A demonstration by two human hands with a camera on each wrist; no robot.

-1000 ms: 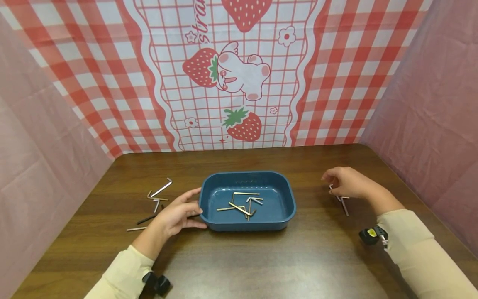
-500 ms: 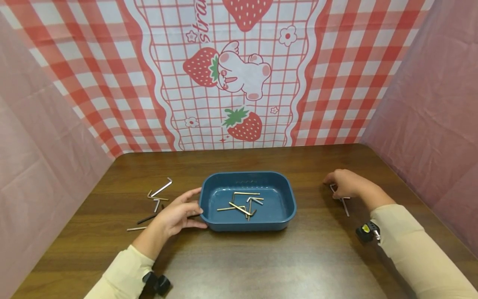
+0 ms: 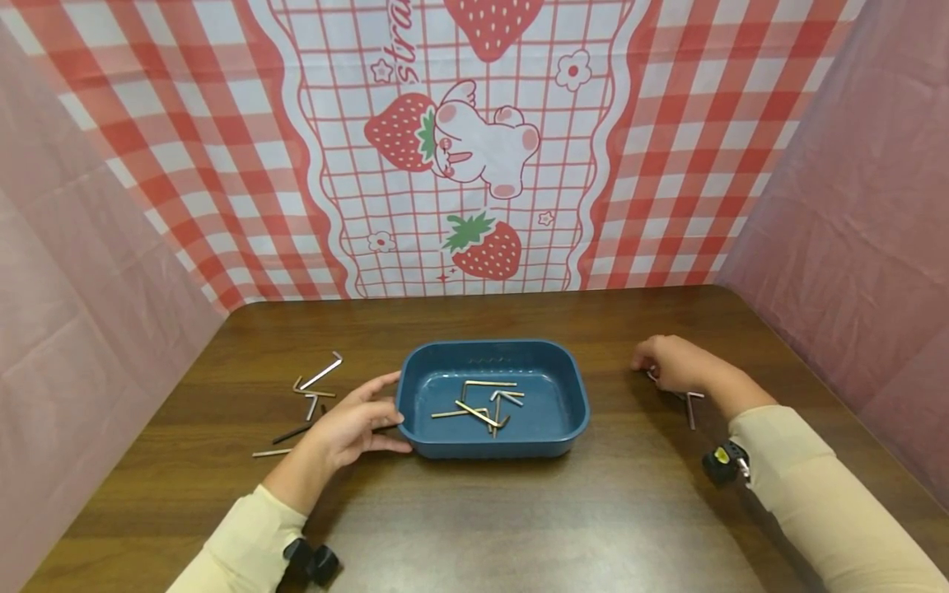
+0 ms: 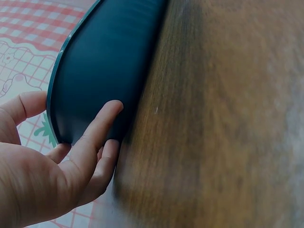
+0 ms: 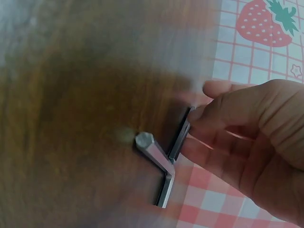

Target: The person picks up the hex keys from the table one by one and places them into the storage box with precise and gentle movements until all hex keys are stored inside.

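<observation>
My left hand (image 3: 359,424) rests with spread fingers against the left end of a blue tray (image 3: 489,450); in the left wrist view its fingertips touch the tray's outer wall (image 4: 95,66). Several brass and silver hex keys lie in the tray, among them a brass one (image 3: 476,413). At the right, my right hand (image 3: 678,364) pinches one end of a silver hex key (image 5: 180,137) low over the table, partly hidden by the fingers. Another silver hex key (image 5: 156,154) lies against it, also visible as a short bar (image 3: 693,413) in the head view.
Left of the tray several more hex keys lie loose, including a silver one (image 3: 321,372), a black one (image 3: 292,434) and a dull one (image 3: 272,453). A checked strawberry cloth (image 3: 482,165) hangs behind the brown table (image 3: 519,519), with pink cloth at both sides.
My right hand has come down onto the right-hand keys, taken one by its end and drawn slightly left with it. My left hand and the tray stay in place.
</observation>
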